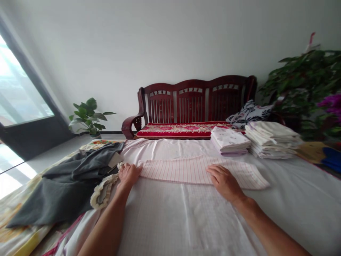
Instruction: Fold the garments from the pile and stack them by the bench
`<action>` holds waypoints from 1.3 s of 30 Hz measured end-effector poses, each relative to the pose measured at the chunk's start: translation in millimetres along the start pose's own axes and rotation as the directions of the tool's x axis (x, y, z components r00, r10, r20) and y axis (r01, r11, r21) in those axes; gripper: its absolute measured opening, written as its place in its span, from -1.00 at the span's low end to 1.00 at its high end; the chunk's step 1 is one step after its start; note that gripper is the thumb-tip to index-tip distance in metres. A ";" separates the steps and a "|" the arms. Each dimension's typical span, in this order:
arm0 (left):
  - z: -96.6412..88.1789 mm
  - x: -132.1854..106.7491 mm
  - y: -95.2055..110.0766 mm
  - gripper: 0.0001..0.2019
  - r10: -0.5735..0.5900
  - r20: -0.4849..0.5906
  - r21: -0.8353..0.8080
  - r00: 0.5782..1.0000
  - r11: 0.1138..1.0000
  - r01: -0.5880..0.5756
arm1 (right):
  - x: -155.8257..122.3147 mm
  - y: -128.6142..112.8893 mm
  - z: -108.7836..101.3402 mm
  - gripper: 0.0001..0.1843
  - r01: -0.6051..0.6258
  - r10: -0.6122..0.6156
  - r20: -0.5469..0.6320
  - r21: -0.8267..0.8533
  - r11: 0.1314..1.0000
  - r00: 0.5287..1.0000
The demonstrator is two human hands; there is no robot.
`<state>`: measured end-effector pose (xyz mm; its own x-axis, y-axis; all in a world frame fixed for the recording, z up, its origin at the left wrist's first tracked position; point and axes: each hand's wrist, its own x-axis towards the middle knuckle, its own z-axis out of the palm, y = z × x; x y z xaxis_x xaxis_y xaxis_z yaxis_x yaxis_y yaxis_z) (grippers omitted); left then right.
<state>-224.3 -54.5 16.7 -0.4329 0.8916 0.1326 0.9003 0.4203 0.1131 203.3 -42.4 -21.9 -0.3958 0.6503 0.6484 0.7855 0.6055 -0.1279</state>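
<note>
A long pale garment with pink stripes (173, 170), perhaps trousers folded lengthwise, lies flat across the white sheet (160, 217). At its narrow left end rests my left hand (130, 174), fingers spread and slightly bent, touching the cloth's edge. My right hand (225, 181) lies on the striped cloth right of its middle, fingers stretched out and pressing lightly. Just left of my left hand are a cream ruffled band (102, 193) and a heap of dark grey clothing (77, 181) with a pale tag (114, 160).
Two folded stacks, white printed cloth (229, 138) and cream cloth (270, 137), stand at the far right. Brown and blue fabric (331, 160) lies beyond them. Behind is a wooden bench (191, 103) with a patterned cushion (249, 113). Potted plants (90, 115) flank it.
</note>
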 end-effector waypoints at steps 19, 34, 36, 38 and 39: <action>-20.1 -25.2 98.4 -0.69 0.183 -0.186 -0.711 0.965 0.653 -0.260 | -2.3 -14.9 -5.2 -0.59 -0.037 0.034 0.077 0.030 0.999 0.996; 37.2 -62.0 140.7 -0.48 0.319 -0.204 -0.734 0.926 0.575 -0.360 | 26.3 -64.3 9.1 -0.55 -0.436 0.359 0.250 0.437 0.787 0.899; 35.9 -66.3 141.4 -0.49 0.341 -0.245 -0.735 0.908 0.545 -0.403 | 43.4 -72.4 17.6 -0.47 -0.579 0.442 0.374 0.498 0.646 0.815; 36.2 -71.0 143.3 -0.50 0.367 -0.286 -0.741 0.885 0.501 -0.447 | 61.1 -77.4 27.4 -0.34 -0.697 0.498 0.489 0.532 0.480 0.716; 37.4 -73.2 144.5 -0.51 0.379 -0.304 -0.749 0.874 0.471 -0.465 | 69.2 -78.8 33.0 -0.29 -0.731 0.514 0.522 0.539 0.419 0.680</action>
<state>-60.9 -52.8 -13.5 -0.0508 0.8873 0.4584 0.5922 -0.3429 0.7292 98.3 -29.9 8.2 -0.1137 0.9934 -0.0167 0.3616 0.0257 -0.9320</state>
